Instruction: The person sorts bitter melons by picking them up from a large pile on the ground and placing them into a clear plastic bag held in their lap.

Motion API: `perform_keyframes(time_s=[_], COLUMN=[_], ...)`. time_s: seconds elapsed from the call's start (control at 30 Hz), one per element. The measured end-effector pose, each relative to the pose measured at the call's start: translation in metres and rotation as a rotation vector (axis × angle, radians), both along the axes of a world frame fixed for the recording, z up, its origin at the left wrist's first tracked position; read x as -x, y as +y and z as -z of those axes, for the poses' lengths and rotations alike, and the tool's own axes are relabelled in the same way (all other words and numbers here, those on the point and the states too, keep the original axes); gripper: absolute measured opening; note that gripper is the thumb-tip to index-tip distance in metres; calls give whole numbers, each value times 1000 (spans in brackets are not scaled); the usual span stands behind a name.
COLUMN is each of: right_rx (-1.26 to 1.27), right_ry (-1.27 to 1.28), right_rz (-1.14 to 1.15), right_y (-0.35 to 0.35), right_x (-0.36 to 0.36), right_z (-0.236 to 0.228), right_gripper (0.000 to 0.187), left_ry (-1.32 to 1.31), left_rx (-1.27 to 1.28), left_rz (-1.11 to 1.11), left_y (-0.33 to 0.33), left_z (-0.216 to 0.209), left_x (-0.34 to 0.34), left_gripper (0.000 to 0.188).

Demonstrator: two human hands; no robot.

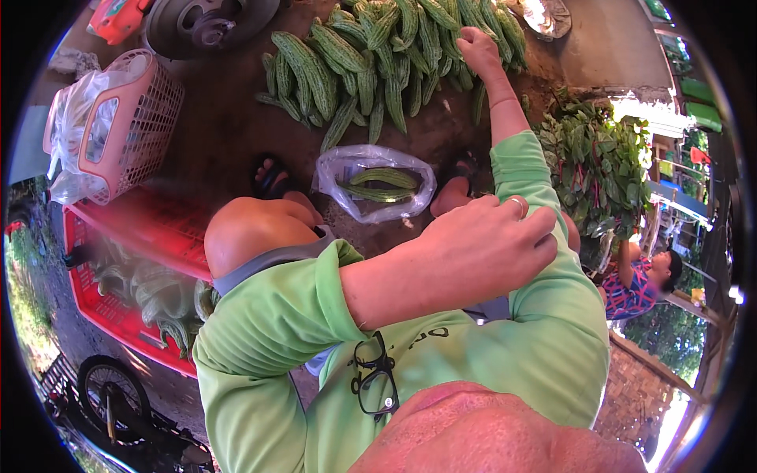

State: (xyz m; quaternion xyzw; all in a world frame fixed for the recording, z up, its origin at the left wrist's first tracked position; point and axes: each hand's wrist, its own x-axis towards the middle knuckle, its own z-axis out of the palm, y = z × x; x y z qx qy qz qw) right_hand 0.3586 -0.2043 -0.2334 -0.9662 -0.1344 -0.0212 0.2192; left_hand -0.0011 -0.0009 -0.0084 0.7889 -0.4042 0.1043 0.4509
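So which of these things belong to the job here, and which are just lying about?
In the job, it seems:
gourd pile, right hand at it
open plastic bag holding two gourds
red crate of bagged gourds
pink basket, perhaps: it holds plastic bags

Apparently just lying about:
leafy greens
spoked wheel

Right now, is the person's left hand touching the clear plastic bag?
Apart. The head view shows a plain gap, with part of a leg visible between the left hand and the plastic bag.
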Motion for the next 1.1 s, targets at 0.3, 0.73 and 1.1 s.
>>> perform_keyframes(time_s=[0.3,0.73,1.1], right_rx=[391,131,-792], right_ry=[-262,218,461], right_rz=[-50,17,140], right_y=[20,8,28], right_x=[-45,-61,30], right_z=[11,-24,3], right_gripper=[66,52,46], left_ry=[-28,52,68], left_rx=[24,-67,-126], left_rz=[-27,30,31], left_y=[-4,-9,-13], left_z=[7,11,23], left_x=[-9,-16,-8], left_gripper=[22,33,28])
